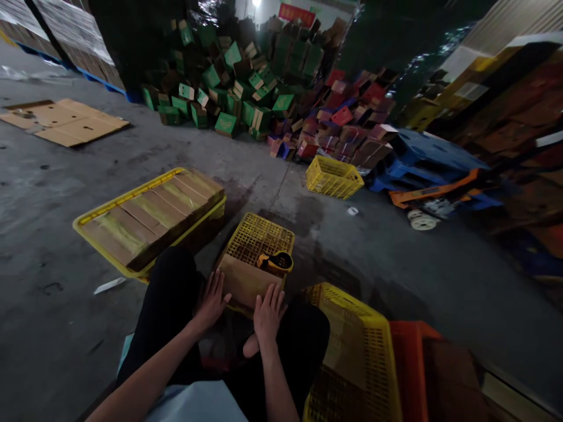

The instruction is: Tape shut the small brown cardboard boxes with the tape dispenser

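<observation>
A plain brown cardboard box (247, 280) lies on an upturned yellow plastic crate (257, 233) between my knees. My left hand (212, 299) rests against the box's left end, fingers stretched out. At the right end, my right hand (268, 310) lies with its fingers spread over the near corner. Just beyond the box, on the crate's grid, sits a yellow and black tape dispenser (276, 262); neither hand touches it. To the left, a yellow crate (105, 253) holds several cardboard boxes (153, 211) in a row, with yellowish tape along their tops.
At my right stand a yellow crate (382, 340) with cardboard inside and an orange crate (409, 357). Ahead are another yellow crate (334, 177), an orange pallet jack (435, 192), blue pallets (433, 153) and heaped green boxes (226, 123). Flattened cardboard (79, 126) lies far left.
</observation>
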Action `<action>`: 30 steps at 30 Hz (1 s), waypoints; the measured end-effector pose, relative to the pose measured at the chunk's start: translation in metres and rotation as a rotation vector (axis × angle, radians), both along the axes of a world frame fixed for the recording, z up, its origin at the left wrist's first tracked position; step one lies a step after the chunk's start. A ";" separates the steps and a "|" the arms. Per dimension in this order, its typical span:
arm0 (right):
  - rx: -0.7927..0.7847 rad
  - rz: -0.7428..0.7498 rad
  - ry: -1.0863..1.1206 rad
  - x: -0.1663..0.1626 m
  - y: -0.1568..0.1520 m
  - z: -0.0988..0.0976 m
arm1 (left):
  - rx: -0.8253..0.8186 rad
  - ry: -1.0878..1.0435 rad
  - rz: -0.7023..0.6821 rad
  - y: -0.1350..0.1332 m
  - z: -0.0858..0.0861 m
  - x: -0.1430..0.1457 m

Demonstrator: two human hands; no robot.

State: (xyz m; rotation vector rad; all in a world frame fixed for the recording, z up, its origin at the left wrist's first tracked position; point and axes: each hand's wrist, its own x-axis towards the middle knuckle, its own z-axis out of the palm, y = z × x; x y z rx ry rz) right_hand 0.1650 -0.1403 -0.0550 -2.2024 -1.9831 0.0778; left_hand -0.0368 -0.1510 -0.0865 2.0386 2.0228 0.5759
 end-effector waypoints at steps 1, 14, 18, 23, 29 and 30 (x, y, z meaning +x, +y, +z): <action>-0.002 0.026 -0.004 -0.004 -0.001 0.001 | 0.001 0.001 0.002 0.000 0.000 0.000; -0.087 0.411 0.070 -0.053 -0.026 0.002 | -0.037 0.072 0.017 0.003 0.005 -0.001; -0.083 0.300 -0.001 -0.015 -0.037 0.004 | -0.034 0.075 0.015 0.001 0.010 -0.003; -0.036 0.130 -0.026 0.004 -0.043 0.000 | 0.021 0.098 -0.012 0.005 0.022 0.003; -0.013 0.110 0.007 -0.004 -0.040 -0.007 | 0.082 0.017 -0.042 0.019 0.015 0.030; -0.015 0.114 0.006 -0.004 -0.041 -0.007 | 0.084 0.007 -0.029 0.021 0.011 0.031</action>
